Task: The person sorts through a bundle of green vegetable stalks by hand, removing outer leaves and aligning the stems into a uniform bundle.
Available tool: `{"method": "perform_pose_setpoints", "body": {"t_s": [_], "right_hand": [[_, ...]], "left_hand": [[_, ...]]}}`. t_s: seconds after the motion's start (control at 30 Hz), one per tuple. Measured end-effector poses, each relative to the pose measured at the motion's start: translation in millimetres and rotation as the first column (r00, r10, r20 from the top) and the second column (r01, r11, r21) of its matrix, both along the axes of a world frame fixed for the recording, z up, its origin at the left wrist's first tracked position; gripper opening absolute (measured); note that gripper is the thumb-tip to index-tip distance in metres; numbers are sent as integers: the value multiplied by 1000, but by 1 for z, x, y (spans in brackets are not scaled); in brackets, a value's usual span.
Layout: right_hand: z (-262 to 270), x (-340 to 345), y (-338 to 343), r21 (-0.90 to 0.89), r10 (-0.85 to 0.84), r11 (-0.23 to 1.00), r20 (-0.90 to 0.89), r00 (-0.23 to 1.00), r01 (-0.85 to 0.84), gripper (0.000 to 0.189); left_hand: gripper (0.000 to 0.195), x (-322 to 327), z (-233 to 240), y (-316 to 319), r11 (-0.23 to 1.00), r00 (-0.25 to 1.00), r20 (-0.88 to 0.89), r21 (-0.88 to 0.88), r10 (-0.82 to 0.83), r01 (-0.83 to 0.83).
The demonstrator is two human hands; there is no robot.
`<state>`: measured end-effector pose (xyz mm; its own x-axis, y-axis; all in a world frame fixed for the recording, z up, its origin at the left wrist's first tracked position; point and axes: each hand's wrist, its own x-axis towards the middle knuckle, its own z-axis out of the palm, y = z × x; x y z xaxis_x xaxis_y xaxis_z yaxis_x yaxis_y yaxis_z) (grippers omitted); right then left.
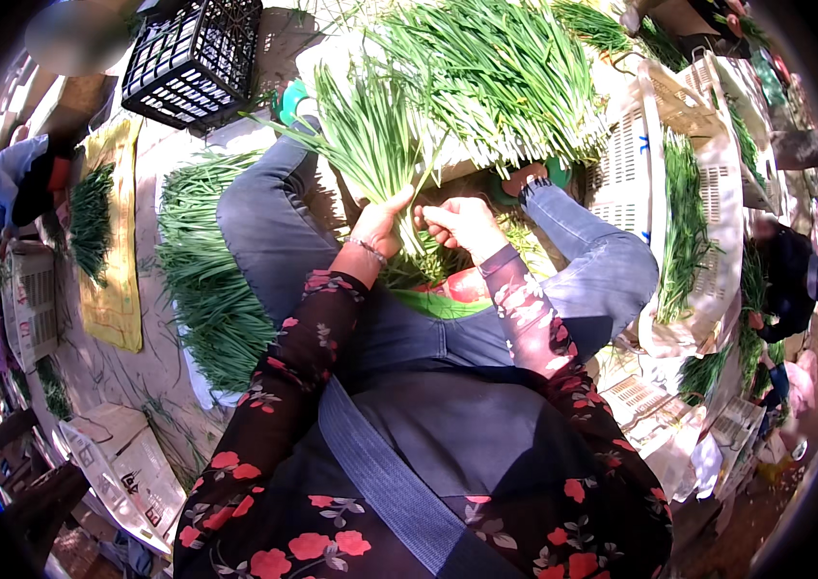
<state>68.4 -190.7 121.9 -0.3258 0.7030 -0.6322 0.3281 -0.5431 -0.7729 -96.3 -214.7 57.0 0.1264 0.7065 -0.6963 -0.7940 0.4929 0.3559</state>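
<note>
My left hand (378,226) grips a fanned bunch of garlic chives (369,137) near its pale stem ends, leaves pointing away from me. Close to those ends, on the right, is my right hand (465,223), thumb and fingertips drawn together. Whether a thin stem or leaf lies in that pinch is too small to tell. Below both hands, loose green trimmings (420,268) lie between my legs, beside something red (468,285) and a bright green edge (445,307). Beyond the bunch, a large pile of garlic chives (496,79) has its white ends facing me.
Another chive heap (214,289) lies beside my left leg. A black plastic crate (192,61) stands at the far left. To my right, a white plastic crate (720,253) holds chives. A yellow sack (111,304) lies farther left. People work at both sides.
</note>
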Motion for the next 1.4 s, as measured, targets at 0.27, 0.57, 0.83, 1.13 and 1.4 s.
{"method": "perform_pose_setpoints", "body": {"t_s": [0.27,0.57,0.83,1.13,1.4], "right_hand": [[-9,8,-7,428,32,875,415,909,-226,32],[-21,-9,-12,188,-125,975,26,992,118,16],[-40,-7,-9,287,-149,951,112,982,111,15],[-12,-22,-27,586,-193,793,-16,981,165,22],[-17,-11,-20,469,-9,878,220,976,-97,25]], "left_hand": [[19,0,-12,2,999,998,52,32,-35,33],[27,0,-30,1,998,1000,7,54,-23,23],[20,4,-13,2,999,999,-32,44,-25,26],[23,1,-14,9,997,957,279,38,-74,67],[18,1,-7,8,995,936,350,97,-26,-8]]}}
